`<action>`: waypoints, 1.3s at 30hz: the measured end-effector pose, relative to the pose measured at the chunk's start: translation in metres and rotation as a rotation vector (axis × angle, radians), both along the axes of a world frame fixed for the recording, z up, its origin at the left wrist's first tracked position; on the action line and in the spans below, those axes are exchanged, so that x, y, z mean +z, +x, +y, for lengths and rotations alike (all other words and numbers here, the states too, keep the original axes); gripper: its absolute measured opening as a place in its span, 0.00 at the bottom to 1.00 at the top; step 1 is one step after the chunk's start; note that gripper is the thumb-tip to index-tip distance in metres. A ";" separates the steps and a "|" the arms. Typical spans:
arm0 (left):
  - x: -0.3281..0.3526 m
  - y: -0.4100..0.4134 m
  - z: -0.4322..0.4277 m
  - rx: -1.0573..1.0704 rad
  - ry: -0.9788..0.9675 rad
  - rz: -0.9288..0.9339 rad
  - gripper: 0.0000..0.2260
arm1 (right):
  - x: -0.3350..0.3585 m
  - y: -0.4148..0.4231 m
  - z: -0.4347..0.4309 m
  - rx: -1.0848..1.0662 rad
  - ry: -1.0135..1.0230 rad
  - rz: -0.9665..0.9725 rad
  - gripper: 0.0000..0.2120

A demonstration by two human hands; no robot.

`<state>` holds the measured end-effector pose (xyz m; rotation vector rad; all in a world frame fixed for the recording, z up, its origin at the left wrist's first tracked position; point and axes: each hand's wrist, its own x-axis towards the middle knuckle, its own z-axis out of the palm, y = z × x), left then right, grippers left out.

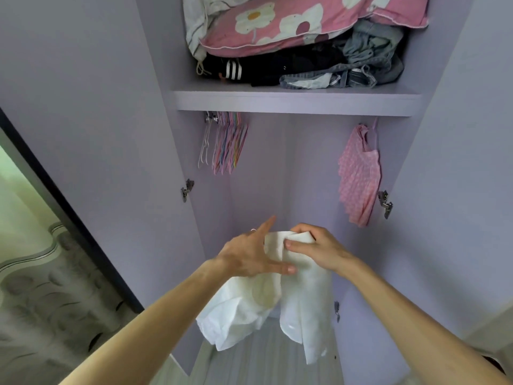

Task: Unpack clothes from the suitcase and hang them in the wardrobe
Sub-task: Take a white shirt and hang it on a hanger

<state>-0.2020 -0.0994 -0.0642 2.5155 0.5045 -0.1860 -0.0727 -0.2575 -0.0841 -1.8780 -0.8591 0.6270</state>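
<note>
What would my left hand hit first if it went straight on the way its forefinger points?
The left hand would probably meet the wardrobe's back wall, between the hangers and the pink top; depth is hard to judge.
</note>
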 end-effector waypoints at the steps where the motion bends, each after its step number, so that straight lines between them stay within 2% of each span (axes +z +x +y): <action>1: -0.003 0.000 -0.004 -0.004 0.034 -0.002 0.45 | 0.001 0.000 0.002 0.028 -0.013 -0.034 0.06; 3: -0.007 0.000 -0.002 -0.010 0.121 -0.054 0.20 | -0.001 0.003 0.002 0.034 -0.021 -0.080 0.07; 4: -0.008 0.001 0.002 0.006 0.142 -0.084 0.12 | -0.001 0.005 0.001 0.011 -0.013 -0.085 0.08; 5: -0.009 0.001 0.007 0.026 0.126 -0.103 0.08 | -0.001 0.008 -0.002 -0.019 -0.002 -0.085 0.09; 9: -0.012 0.000 0.021 0.068 -0.060 -0.093 0.11 | -0.006 0.016 -0.007 -0.096 -0.006 -0.109 0.12; 14: -0.014 0.002 0.024 0.090 0.027 -0.070 0.10 | -0.020 0.020 0.011 -0.155 0.020 -0.110 0.23; 19: 0.017 0.012 0.063 0.108 0.384 -0.085 0.06 | -0.009 0.029 0.073 -0.124 0.028 -0.092 0.19; 22: 0.032 0.020 0.101 0.097 0.540 -0.102 0.04 | 0.004 0.035 0.120 -0.097 0.027 -0.113 0.10; 25: 0.043 0.030 0.150 0.058 0.755 -0.083 0.11 | 0.017 0.055 0.170 -0.129 -0.004 -0.142 0.06; 28: 0.051 0.047 0.222 0.056 0.926 -0.102 0.18 | 0.023 0.087 0.233 -0.225 -0.029 -0.145 0.12; 31: 0.065 0.050 0.271 0.041 1.112 -0.179 0.19 | 0.026 0.113 0.276 -0.328 -0.064 -0.139 0.16; 34: 0.065 0.053 0.311 0.079 1.292 -0.080 0.24 | 0.014 0.140 0.326 -0.386 -0.098 -0.137 0.21; 37: 0.062 0.062 0.330 0.091 1.406 0.006 0.27 | 0.003 0.164 0.371 -0.433 -0.099 -0.163 0.28; 39: 0.058 0.067 0.340 0.064 1.425 0.006 0.27 | -0.007 0.177 0.397 -0.467 -0.104 -0.170 0.28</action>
